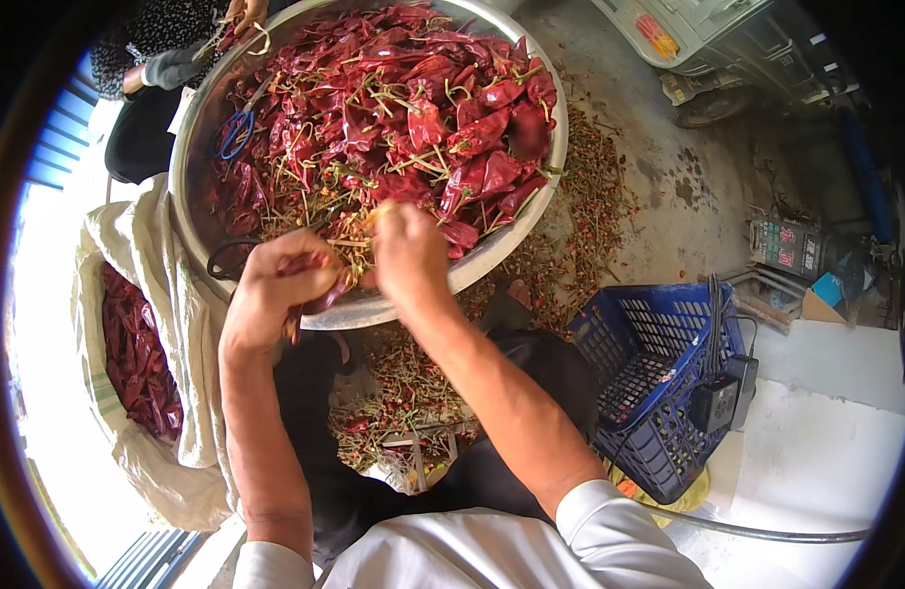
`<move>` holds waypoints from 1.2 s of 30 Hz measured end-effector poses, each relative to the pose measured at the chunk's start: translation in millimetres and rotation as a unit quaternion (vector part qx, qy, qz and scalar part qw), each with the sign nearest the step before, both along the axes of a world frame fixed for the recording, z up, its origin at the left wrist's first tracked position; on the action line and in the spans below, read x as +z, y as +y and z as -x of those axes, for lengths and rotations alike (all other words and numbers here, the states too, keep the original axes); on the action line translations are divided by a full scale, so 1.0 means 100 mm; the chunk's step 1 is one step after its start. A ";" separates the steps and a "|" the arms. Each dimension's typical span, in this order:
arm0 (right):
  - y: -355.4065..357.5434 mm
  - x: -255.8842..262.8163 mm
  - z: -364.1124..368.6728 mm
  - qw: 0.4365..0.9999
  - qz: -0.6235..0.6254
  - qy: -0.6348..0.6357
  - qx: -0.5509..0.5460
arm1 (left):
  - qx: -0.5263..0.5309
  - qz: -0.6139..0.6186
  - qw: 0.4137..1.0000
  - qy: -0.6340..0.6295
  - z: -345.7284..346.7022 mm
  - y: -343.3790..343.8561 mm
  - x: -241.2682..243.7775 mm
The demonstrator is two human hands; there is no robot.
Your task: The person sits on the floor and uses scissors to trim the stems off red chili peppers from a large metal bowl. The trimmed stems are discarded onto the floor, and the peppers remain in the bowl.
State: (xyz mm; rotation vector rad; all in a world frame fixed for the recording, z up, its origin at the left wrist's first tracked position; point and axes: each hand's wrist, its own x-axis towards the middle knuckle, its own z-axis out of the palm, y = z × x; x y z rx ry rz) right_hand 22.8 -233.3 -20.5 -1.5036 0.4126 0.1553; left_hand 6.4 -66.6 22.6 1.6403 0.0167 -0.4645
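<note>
A wide metal basin (552, 177) is heaped with dried red chili peppers (423, 125), many with pale green stems. Over its near edge, my left hand (287, 276) is closed around dark red chili peppers (324, 298), parts of which stick out below the fingers. My right hand (408, 247) is just right of it, blurred, with its fingertips at some yellowish stems; whether it grips anything is unclear. Blue-handled scissors (235, 135) lie on the chilies at the basin's left side. A dark loop handle (232, 256) rests by the rim, left of my left hand.
Another person's hand (246, 15) is at the basin's far left rim. A white woven sack (195, 383) of dried chilies stands at left. Cut stems (416, 375) litter the floor between my legs and right of the basin. A blue plastic crate (655, 434) with black adapters stands at right.
</note>
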 end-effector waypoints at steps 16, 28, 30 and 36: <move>-0.35 -0.41 -0.34 0.706 0.608 -0.300 0.204 | 0.162 -0.010 0.987 0.020 -0.09 -0.14 -0.18; -0.01 -0.12 0.02 0.784 0.293 -0.525 0.158 | 0.181 0.236 0.951 0.077 -0.17 0.02 -0.31; 0.00 -0.13 0.01 0.787 0.275 -0.527 0.164 | 0.223 0.223 0.947 0.054 -0.17 0.01 -0.28; -0.01 -0.01 0.10 0.943 0.128 -0.288 0.108 | 0.201 0.019 0.978 -0.062 -0.15 -0.04 -0.28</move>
